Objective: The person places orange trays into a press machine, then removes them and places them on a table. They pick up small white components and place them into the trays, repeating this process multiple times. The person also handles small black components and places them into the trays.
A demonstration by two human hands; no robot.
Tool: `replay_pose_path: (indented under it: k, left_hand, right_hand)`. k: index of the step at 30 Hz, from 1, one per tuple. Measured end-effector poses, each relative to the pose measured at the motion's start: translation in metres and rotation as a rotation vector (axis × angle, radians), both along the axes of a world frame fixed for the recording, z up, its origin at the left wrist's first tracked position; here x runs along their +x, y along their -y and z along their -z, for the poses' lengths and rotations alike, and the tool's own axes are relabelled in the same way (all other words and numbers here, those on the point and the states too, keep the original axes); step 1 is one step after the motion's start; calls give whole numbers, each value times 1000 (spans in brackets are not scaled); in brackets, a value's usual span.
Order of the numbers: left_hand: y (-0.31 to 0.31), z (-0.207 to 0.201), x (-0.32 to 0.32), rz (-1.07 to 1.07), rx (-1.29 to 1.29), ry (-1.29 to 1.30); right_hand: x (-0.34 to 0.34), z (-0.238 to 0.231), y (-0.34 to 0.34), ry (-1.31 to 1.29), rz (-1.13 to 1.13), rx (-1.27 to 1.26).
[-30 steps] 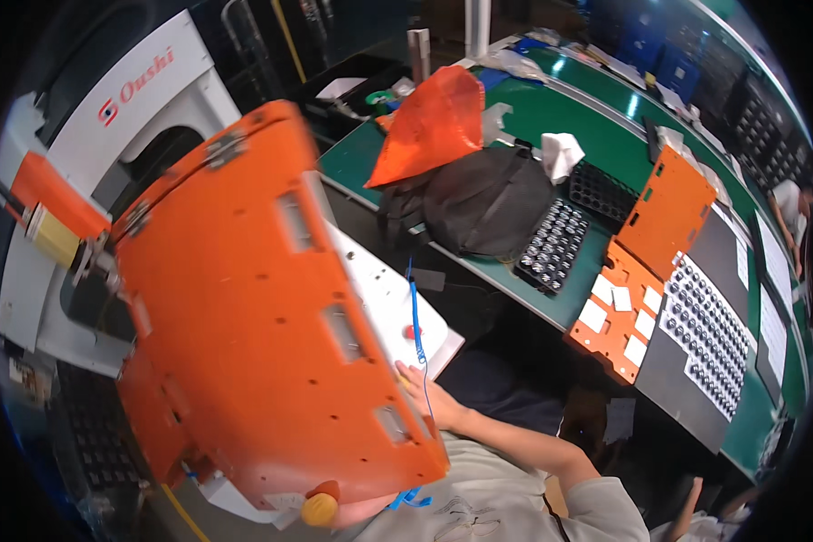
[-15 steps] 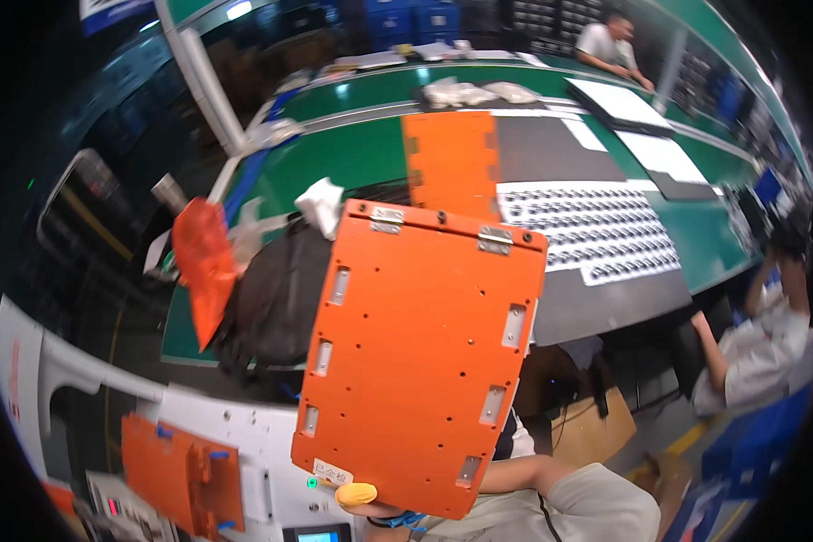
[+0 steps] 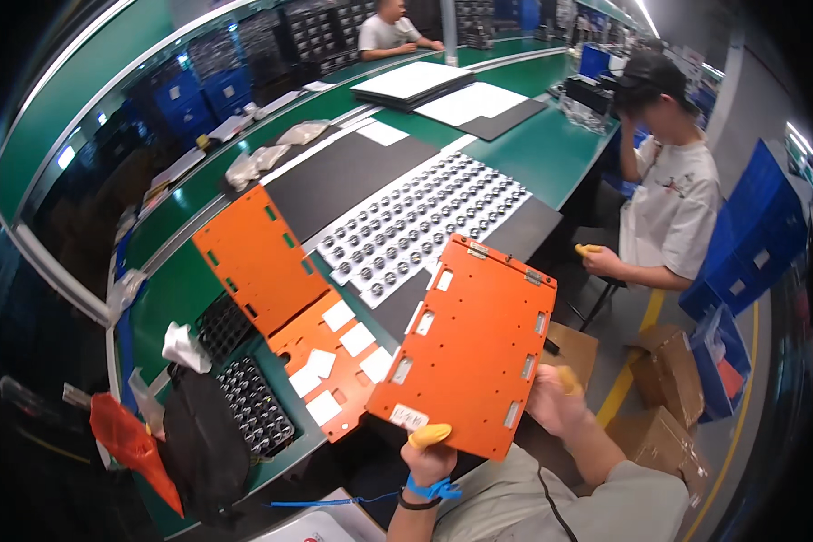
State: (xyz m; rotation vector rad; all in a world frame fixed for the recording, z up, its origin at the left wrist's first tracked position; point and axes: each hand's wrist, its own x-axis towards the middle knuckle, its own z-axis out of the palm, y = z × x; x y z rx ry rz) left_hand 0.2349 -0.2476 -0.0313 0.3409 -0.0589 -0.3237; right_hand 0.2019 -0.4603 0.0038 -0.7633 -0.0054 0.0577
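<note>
Head view | left hand [image 3: 432, 462] clamped on orange panel [image 3: 465, 352], lower edge | right hand [image 3: 562, 405] at panel's right edge, closure cannot be told | panel lies right of open orange fixture [image 3: 260, 262] on green table [image 3: 167, 294]

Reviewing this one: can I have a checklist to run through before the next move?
1. Left hand on the held orange panel, thumb on top: ok.
2. Right hand gripping behind the panel's right edge: cannot tell, partly hidden.
3. Blue wrist strap on the left wrist: ok.
4. Panel's underside: cannot tell, faces away.
5. Open orange fixture on the green table, cover folded back: ok.
6. White pieces on it all squared up: not ok, one lies askew.
</note>
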Motion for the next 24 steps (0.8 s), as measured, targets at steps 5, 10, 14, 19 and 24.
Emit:
replay_pose_path:
  k: [5, 10, 14, 19, 24]
  left_hand:
    - [49, 15, 5, -18, 493, 147]
    - [82, 22, 27, 246, 448, 133]
    - [101, 41, 34, 442, 798, 289]
    - [96, 77, 47, 458, 921, 180]
    - [66, 87, 60, 415, 889, 135]
  right_hand:
    - [-10, 6, -19, -365, 423, 90]
    - [-19, 47, 11, -310, 592, 84]
    - [-22, 49, 39, -271, 681, 101]
    - [-16, 66, 78, -214, 781, 24]
    - [-7, 83, 95, -260, 837, 26]
